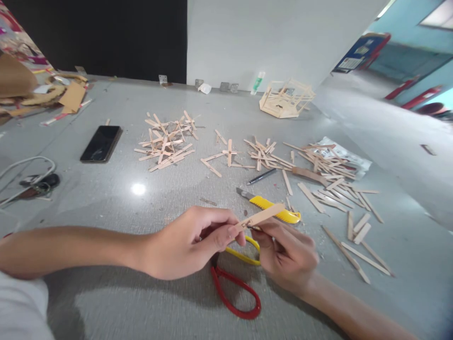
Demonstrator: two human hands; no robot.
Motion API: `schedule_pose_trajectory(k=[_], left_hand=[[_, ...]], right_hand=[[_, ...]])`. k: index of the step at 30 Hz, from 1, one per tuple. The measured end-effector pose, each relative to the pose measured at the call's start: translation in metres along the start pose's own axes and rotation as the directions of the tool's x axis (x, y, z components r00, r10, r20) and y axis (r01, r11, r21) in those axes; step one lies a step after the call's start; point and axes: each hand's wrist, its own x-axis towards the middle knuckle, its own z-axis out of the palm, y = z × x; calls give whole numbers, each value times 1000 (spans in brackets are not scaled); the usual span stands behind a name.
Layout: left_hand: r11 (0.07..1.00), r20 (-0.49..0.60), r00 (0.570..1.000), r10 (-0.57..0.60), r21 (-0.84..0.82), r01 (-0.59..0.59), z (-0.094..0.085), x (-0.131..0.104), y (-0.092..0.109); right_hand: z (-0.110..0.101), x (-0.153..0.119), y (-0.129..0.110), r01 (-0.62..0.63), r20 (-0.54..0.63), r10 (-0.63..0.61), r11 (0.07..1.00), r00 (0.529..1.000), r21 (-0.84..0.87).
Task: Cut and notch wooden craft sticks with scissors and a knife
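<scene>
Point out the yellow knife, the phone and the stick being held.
yellow knife (272, 208), head view, on its yellow body.
phone (101, 143), head view, middle of the dark screen.
stick (262, 216), head view, mid-length beyond the fingers.

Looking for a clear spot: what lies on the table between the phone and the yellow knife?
Head view: between the phone and the yellow knife lies bare grey table, with a light glare spot.

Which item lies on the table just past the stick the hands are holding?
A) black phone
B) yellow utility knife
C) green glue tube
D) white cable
B: the yellow utility knife lies right behind the wooden stick pinched by the left hand and right hand; the phone sits far to the left.
</scene>
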Motion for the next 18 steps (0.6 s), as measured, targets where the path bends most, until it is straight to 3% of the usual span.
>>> schedule_pose_trajectory(k=[4,9,14,18], left_hand=[[1000,17,1000,-25,-4,25,-2,3,-5],[993,34,999,-34,-116,38,-7,14,-27],[994,-60,997,-44,-101,38,-8,21,-48],[998,-204,977,-63,12,66,-9,25,-53]], right_hand=[[0,-2,4,11,15,-12,1000,1000,12],[5,-7,19,8,90,-9,1000,996,1],[18,-13,32,2,95,7,995,995,-103],[21,-11,31,-89,81,103,982,991,-170]])
